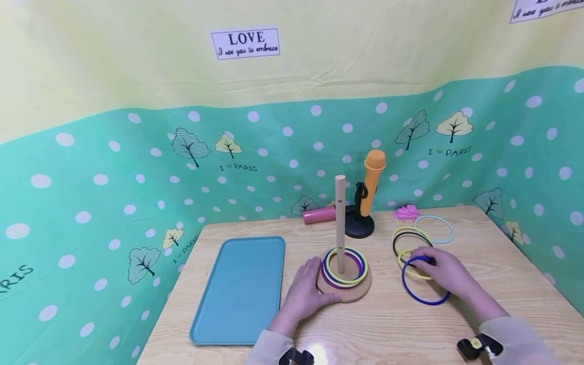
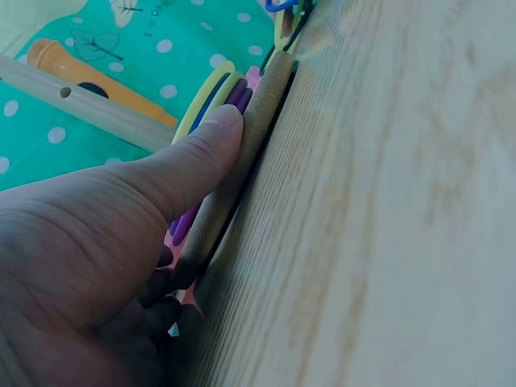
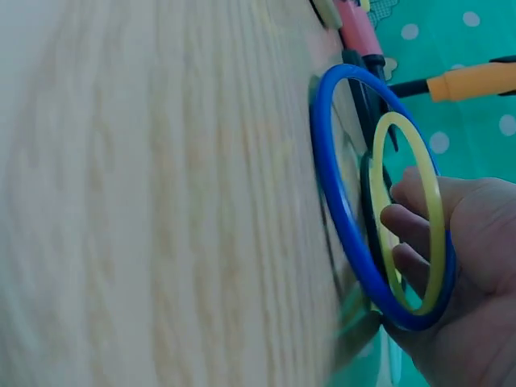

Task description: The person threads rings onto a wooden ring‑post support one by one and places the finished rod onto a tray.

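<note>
Two hands busy | left hand (image 1: 304,291) flat against peg base (image 1: 353,291), steadying | right hand (image 1: 444,274) fingers (image 3: 407,226) curled on blue ring (image 1: 422,295), lifting off desk (image 1: 392,324)

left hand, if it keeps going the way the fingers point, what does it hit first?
The left hand already touches the round wooden base; straight on, it likely meets the stacked rings, then the peg. Depth is unclear.

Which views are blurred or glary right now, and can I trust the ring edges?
Head view: sharp and evenly lit, bowed at the edges, small glare patch on the table. Left wrist view: table grain soft, thumb and wooden base clear. Right wrist view: near table blurred, blue ring and yellow ring edges crisp.
</note>
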### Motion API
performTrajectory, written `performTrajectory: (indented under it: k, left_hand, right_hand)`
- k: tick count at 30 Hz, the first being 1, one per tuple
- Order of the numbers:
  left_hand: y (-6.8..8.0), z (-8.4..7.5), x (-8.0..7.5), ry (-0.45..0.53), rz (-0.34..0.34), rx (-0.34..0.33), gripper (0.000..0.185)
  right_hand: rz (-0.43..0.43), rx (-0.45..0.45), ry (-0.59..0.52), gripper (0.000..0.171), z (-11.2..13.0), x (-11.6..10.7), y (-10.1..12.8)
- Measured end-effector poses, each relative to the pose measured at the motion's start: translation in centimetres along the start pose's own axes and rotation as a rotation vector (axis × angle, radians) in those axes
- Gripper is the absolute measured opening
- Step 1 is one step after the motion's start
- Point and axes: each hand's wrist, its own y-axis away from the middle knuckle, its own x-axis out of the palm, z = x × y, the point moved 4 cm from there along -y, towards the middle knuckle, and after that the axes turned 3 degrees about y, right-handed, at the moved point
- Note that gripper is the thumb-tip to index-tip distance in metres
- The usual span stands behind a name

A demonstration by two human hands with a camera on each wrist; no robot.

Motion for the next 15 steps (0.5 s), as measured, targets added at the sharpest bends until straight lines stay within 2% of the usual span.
performTrajectory:
  k: [8, 15]
  left_hand:
    - [0.0, 0.1, 0.1, -0.004, 0.001, 0.006, 0.119]
    - [0.0, 0.1, 0.1, -0.002, 0.0, 0.009, 0.119]
  right_hand:
    - [0.028, -0.001, -0.018, 0.01, 1.4, -0.1, 0.2]
    - [0.034, -0.054, 0.003, 0.008, 2.7, -0.6, 0.3]
